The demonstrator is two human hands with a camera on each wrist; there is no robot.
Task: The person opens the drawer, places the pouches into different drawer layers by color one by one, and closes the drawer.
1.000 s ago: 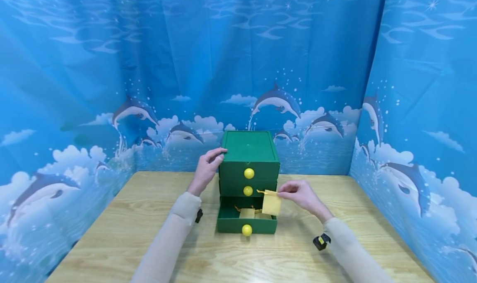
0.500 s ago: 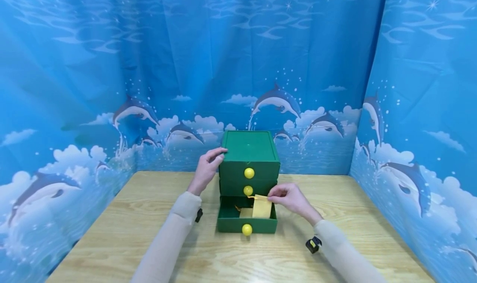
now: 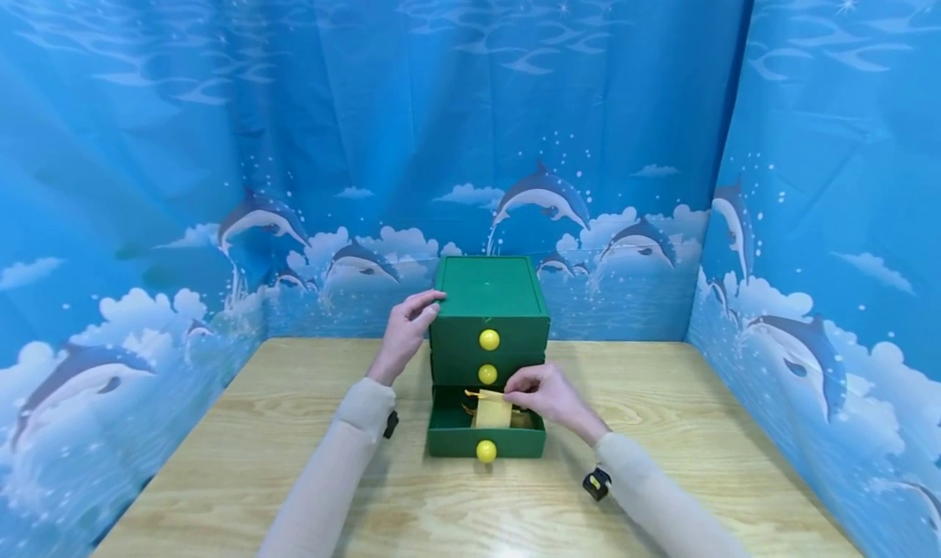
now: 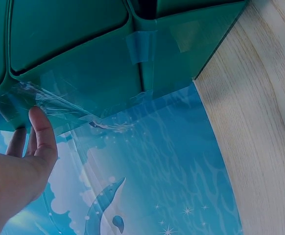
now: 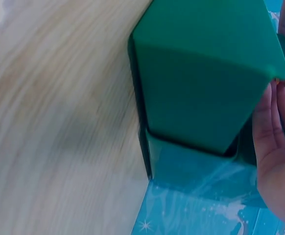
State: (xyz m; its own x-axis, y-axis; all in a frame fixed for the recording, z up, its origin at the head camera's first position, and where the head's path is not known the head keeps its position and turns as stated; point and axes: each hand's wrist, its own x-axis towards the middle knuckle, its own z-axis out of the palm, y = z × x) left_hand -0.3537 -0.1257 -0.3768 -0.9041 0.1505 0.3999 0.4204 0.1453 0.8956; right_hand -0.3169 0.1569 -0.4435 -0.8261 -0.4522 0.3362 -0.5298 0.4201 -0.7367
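A green drawer cabinet [image 3: 488, 287] with yellow round knobs stands on the table, its bottom drawer [image 3: 448, 442] pulled out. My left hand [image 3: 402, 335] rests its fingertips at the cabinet's upper left edge; in the left wrist view, the fingers [image 4: 43, 132] lie against the cabinet's side. With thumb and fingers, my right hand [image 3: 547, 395] pinches a small yellow drawstring pouch [image 3: 494, 409] by its upper right corner. This pouch hangs over the open drawer, overlapping another pouch there. One more yellow pouch [image 3: 520, 419] lies in the drawer's right part, partly hidden.
The two upper drawers [image 3: 456, 337] are closed. Around the cabinet spreads a light wooden table [image 3: 309, 411]. Behind and at both sides hangs a blue curtain [image 3: 367, 133] printed with dolphins. Clear tape [image 4: 141, 46] runs along the cabinet's side in the left wrist view.
My right hand has moved left and slightly down, carrying the pouch from the drawer's right edge to over its middle. The left hand has stayed in place.
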